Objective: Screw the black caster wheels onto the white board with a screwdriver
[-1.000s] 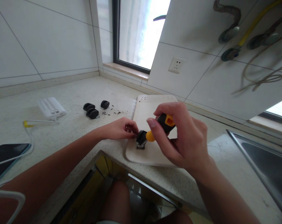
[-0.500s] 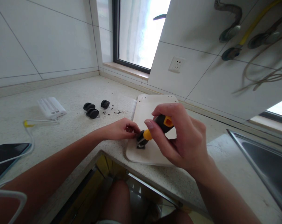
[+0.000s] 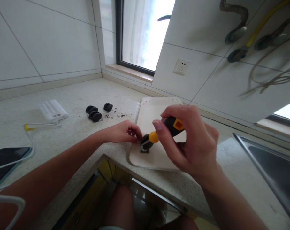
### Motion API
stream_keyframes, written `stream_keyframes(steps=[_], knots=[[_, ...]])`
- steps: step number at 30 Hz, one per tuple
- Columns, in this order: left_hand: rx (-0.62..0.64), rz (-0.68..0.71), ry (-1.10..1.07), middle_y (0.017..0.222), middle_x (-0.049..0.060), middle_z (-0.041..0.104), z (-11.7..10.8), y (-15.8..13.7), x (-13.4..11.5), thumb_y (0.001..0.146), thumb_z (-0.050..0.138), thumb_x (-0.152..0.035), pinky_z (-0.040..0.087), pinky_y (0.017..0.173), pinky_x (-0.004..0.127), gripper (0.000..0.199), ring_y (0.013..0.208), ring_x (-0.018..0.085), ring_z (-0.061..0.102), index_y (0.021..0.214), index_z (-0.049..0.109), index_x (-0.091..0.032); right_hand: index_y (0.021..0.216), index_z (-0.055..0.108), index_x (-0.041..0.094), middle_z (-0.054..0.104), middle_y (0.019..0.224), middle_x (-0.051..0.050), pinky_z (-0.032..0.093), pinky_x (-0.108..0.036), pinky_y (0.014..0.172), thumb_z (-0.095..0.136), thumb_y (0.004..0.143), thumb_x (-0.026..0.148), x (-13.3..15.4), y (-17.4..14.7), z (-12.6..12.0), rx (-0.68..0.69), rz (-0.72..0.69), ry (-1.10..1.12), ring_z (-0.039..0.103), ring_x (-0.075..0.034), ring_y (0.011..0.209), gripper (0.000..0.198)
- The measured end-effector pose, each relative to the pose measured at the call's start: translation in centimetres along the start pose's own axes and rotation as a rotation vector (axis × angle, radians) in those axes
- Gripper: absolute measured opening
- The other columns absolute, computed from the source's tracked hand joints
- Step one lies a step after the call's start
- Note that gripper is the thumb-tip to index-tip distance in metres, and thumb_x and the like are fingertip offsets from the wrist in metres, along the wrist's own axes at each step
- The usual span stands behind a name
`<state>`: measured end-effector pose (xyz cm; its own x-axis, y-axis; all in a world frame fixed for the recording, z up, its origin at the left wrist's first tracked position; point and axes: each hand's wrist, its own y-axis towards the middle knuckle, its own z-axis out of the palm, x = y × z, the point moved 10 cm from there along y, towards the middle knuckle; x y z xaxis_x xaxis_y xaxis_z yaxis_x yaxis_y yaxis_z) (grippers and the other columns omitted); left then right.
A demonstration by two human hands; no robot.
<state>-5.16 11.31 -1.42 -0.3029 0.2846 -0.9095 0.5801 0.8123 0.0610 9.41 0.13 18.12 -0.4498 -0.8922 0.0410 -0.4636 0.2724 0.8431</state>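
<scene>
A white board (image 3: 148, 111) with rounded corners and small holes lies on the countertop. Near its front left corner stands a black caster wheel (image 3: 146, 142) on a metal plate. My right hand (image 3: 190, 140) is closed around the black and yellow handle of a screwdriver (image 3: 170, 127), whose shaft slants down to the caster's plate; the exact contact of the tip is too small to tell. Curled at the left side of the caster, my left hand (image 3: 127, 131) has its fingertips against the wheel. Anything else inside those fingers is hidden.
Three more black caster wheels (image 3: 95, 116) and several small screws (image 3: 108, 116) lie to the left on the countertop (image 3: 75, 137). A white power bank (image 3: 53, 110) with a cable and a dark phone (image 3: 11, 159) are farther left. A metal sink (image 3: 274, 169) is at right.
My right hand and the screwdriver handle have shifted slightly to the right, tilting the shaft lower. My left hand has drawn back a touch to the left.
</scene>
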Motion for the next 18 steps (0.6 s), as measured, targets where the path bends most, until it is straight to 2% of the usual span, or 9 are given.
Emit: stream_keyframes(steps=[9, 18], knots=[[-0.001, -0.029, -0.041, 0.100, 0.004, 0.085, 0.36, -0.13, -0.23, 0.089, 0.085, -0.027, 0.057, 0.085, 0.032, 0.017, 0.092, 0.021, 0.075, 0.103, 0.085, -0.017, 0.110, 0.061, 0.023, 0.069, 0.088, 0.001, 0.055, -0.029, 0.063, 0.074, 0.100, 0.022, 0.27, 0.03, -0.51, -0.043, 0.020, -0.053, 0.062, -0.010, 0.068, 0.016], [-0.030, 0.023, 0.044, 0.091, 0.000, 0.084, 0.26, 0.01, 0.00, 0.089, 0.084, -0.033, 0.052, 0.072, 0.029, 0.015, 0.081, 0.017, 0.068, 0.096, 0.085, -0.020, 0.111, 0.060, 0.028, 0.070, 0.088, 0.001, 0.056, -0.033, 0.059, 0.073, 0.100, 0.025, 0.22, -0.12, -0.53, -0.053, 0.014, -0.062, 0.063, -0.014, 0.064, 0.017]])
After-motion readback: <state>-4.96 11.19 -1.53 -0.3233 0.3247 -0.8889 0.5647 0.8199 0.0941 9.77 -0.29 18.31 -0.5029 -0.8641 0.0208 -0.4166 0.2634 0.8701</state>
